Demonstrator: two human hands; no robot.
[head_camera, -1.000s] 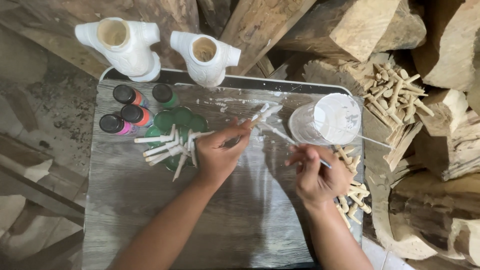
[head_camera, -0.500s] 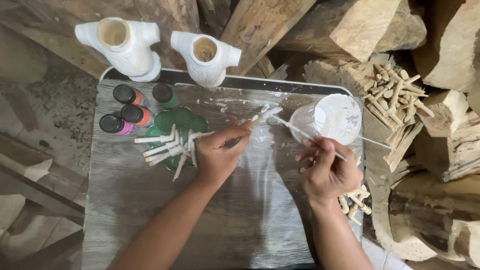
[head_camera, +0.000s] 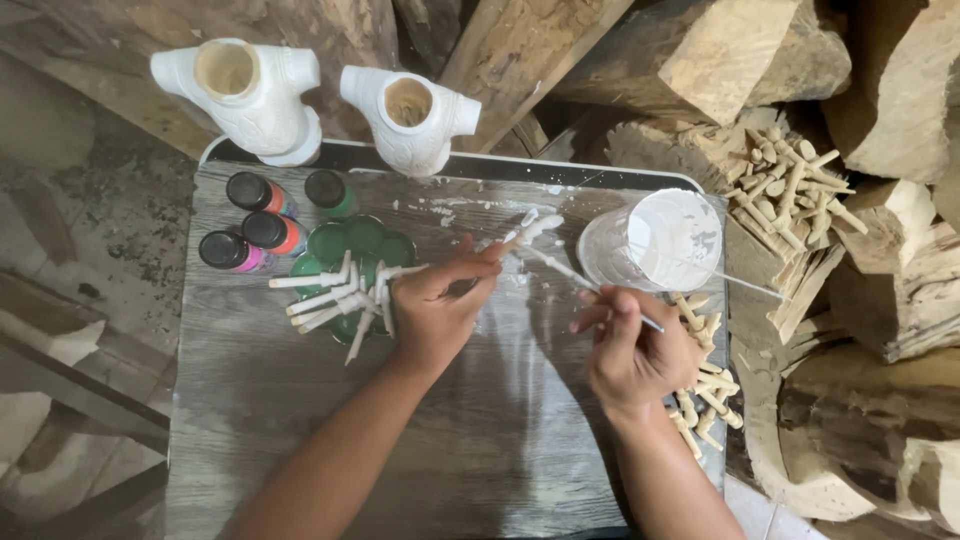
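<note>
A small white-painted wooden peg (head_camera: 528, 232) is pinched in the closed fingers of the left hand (head_camera: 437, 312) at frame centre, above the grey wood-grain tray (head_camera: 300, 430). A thin paintbrush (head_camera: 590, 287) is gripped by the curled right hand (head_camera: 632, 352), its tip meeting the peg, just left of the white paint cup (head_camera: 660, 240).

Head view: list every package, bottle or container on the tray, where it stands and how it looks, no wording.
Four paint bottles: tray's far left, round, black caps, orange, green and pink bodies.
Green palette: right of the bottles, lobed wells, white-painted sticks lying across it.
Clear cup: tray's far right, coated with white paint, tipped toward the camera.
No signs or screens.
</note>
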